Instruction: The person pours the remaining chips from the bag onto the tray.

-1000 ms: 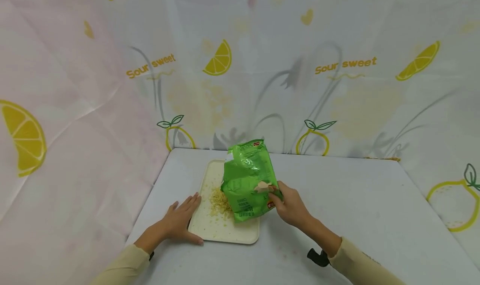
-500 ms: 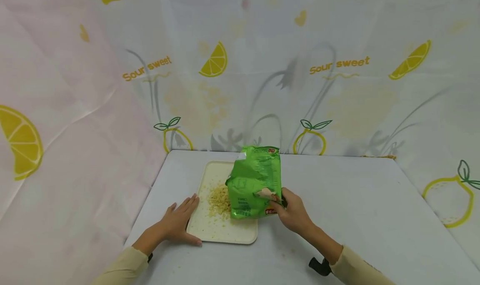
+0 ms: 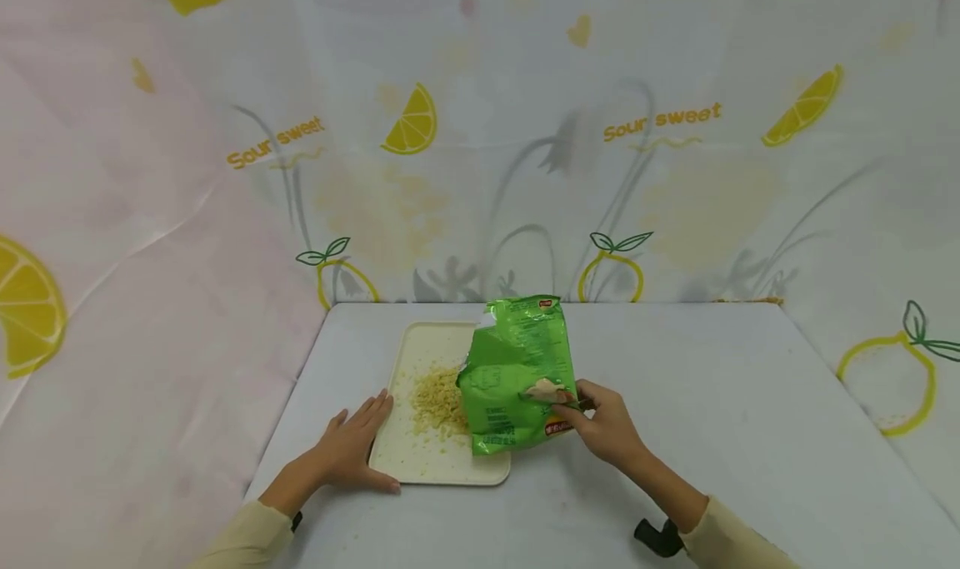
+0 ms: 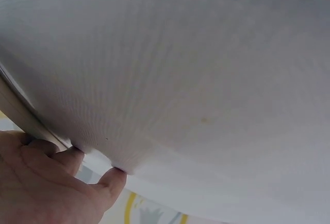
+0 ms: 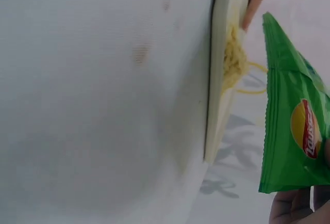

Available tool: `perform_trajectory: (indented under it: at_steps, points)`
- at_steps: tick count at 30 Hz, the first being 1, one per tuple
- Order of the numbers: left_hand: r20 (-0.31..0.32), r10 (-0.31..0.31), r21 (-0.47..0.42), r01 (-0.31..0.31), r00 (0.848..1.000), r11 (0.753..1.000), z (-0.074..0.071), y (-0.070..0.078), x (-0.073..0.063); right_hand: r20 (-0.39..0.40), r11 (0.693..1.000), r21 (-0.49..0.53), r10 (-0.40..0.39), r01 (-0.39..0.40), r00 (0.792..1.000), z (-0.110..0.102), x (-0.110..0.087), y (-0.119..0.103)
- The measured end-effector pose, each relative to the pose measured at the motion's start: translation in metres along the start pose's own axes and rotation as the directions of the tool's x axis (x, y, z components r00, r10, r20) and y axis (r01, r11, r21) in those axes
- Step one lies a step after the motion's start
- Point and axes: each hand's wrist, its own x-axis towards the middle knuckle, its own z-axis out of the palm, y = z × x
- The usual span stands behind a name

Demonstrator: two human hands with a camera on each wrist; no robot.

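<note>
A green chip bag (image 3: 517,377) is held tilted over the right half of a cream tray (image 3: 420,466). My right hand (image 3: 611,426) pinches its lower right corner, thumb on the near face. In the right wrist view, the bag's sealed edge and a red-and-yellow logo (image 5: 309,127) show. A heap of yellow chip crumbs (image 3: 437,398) lies on the tray, partly hidden behind the bag. My left hand (image 3: 351,446) rests at the tray's left edge with fingers straight and thumb spread along the near corner. The left wrist view shows that hand (image 4: 56,182) from below its palm.
The white table (image 3: 697,394) extends to the right of the tray. Behind it hangs a cloth backdrop (image 3: 480,177) printed with lemons, and another side of cloth rises at the left. A black strap end (image 3: 658,538) hangs by the right sleeve.
My right hand has moved the bag to the right and slightly nearer, so more of the crumbs show. The left hand keeps its place on the tray edge. The head view has shifted slightly.
</note>
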Motion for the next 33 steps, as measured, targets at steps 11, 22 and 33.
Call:
perform_trajectory:
  at_steps: [11, 22, 33]
  points:
    - [-0.007, -0.002, -0.005, 0.001, 1.000, 1.000, 0.002, -0.004, -0.004, 0.036, 0.941, 0.096, 0.322, -0.324, 0.946, -0.051, -0.024, 0.033]
    - [-0.016, 0.000, -0.002, 0.000, 1.000, 1.000, -0.001, -0.012, -0.007, 0.173, 0.806, 0.100, 0.563, -0.583, 0.808, -0.072, -0.024, 0.066]
    - [0.009, 0.003, -0.038, -0.002, 1.000, 0.999, 0.005, -0.012, -0.009, 0.128, 0.738, 0.031, 0.666, -0.674, 0.735, -0.063, -0.024, 0.075]
